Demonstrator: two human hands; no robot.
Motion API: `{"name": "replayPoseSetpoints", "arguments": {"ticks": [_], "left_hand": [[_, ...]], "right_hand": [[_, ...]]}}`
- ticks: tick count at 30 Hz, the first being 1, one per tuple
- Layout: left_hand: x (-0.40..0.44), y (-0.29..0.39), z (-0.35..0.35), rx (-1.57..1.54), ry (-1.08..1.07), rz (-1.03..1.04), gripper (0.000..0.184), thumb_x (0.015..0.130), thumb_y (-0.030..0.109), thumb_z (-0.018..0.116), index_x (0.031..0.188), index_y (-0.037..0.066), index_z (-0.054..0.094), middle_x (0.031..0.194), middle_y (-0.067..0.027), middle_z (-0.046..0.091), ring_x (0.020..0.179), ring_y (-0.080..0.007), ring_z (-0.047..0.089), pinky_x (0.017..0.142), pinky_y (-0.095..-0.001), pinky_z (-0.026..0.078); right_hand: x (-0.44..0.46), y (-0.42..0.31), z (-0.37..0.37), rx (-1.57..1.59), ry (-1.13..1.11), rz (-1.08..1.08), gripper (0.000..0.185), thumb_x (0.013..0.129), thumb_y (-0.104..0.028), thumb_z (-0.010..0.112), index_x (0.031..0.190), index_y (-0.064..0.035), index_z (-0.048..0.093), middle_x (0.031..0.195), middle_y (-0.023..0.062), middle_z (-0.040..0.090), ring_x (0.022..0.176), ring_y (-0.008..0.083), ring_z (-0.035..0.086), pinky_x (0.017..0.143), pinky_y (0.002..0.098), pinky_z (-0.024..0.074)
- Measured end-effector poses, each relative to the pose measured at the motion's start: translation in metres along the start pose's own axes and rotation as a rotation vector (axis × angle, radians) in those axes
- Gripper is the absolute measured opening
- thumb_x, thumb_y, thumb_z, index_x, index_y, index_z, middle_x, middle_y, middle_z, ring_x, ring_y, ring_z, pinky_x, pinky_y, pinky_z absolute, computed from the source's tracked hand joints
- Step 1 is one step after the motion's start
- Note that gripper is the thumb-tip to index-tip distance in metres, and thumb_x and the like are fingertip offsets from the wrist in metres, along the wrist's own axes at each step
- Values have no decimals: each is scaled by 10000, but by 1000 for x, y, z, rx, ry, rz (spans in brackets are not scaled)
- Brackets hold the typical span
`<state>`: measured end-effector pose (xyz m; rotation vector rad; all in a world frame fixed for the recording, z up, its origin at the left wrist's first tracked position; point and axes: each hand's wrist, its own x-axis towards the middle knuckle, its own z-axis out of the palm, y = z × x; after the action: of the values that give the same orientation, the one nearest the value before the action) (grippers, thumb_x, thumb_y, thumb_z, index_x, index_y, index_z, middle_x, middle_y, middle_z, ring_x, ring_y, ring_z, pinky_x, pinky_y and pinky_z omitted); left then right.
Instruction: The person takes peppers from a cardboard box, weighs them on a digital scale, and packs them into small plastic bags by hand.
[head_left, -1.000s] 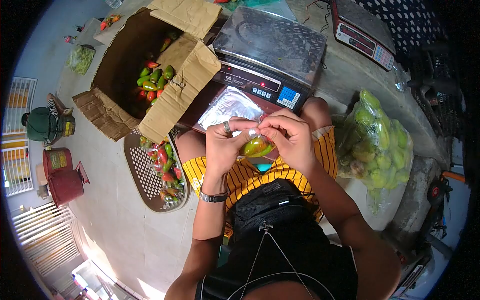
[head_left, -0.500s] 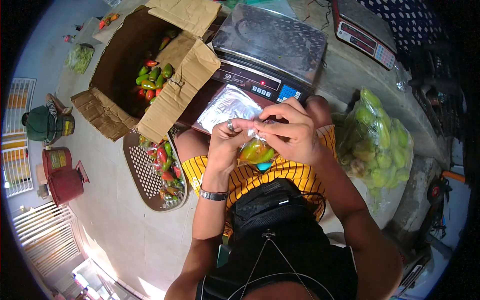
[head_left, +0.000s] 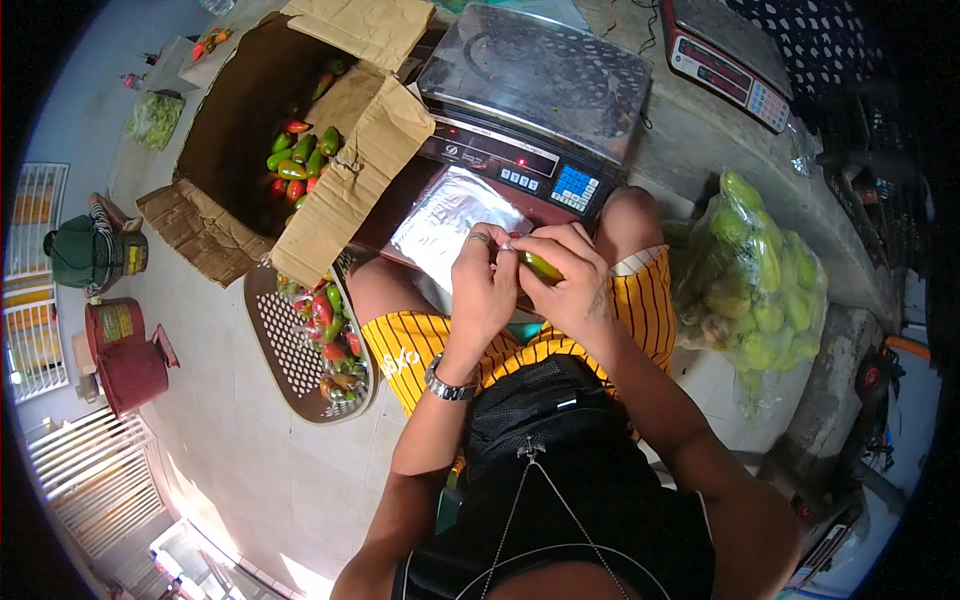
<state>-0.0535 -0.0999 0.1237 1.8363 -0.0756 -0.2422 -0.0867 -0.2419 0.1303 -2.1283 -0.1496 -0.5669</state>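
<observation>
Grn pepper (head_left: 541,266), prob. bagged, part-hidden.

Partly sunlit, pale tiled floor (head_left: 230,420)

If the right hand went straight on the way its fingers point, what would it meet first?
Most likely the left hand, close in front of the right hand; whether they touch is hard to tell from this view.

Peppers (head_left: 291,170) inside box (head_left: 352,180), basket (head_left: 287,345) left, scale (head_left: 540,80) ahead, bag (head_left: 765,290) right
</observation>
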Motion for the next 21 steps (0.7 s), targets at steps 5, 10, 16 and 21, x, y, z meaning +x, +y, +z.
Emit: {"name": "replayPoseSetpoints", "arguments": {"ticks": [5, 10, 16, 21], "left_hand": [[-2, -8, -5, -395, -157, -170, 119, 997, -43, 506, 1072, 25, 568, 940, -24, 601, 826, -68, 591, 708, -234, 509], [-2, -20, -10, -445, -212, -210, 174, 977, -80, 527, 1103, 30, 574, 969, -10, 597, 859, -79, 613, 757, -247, 545], [-1, -32, -14, -635, -248, -231, 130, 973, -73, 578, 1088, -17, 603, 952, -66, 669, 870, -126, 682, 823, -278, 597], [8, -36, -37, -734, -454, -225, 106, 973, -55, 613, 1076, -41, 637, 968, -110, 720, 827, -166, 727, 764, -299, 621]], "right_hand": [[-10, 14, 6, 21, -14, -25, 250, 777, -11, 784, 1024, -31, 751, 1015, 104, 715, 962, 288, 677, 866, 391, 554], [-11, 11, 7, 31, 5, -50, 226, 791, 11, 767, 1016, -13, 752, 1023, 112, 724, 1007, 280, 696, 890, 383, 575], [-10, 18, 0, 267, -61, 134, 220, 816, 41, 754, 1032, 1, 752, 1031, 134, 738, 981, 272, 724, 853, 348, 583], [7, 18, -31, 261, -273, -22, 225, 835, 33, 764, 1057, -6, 759, 1039, 122, 748, 918, 244, 737, 817, 321, 586]]}}
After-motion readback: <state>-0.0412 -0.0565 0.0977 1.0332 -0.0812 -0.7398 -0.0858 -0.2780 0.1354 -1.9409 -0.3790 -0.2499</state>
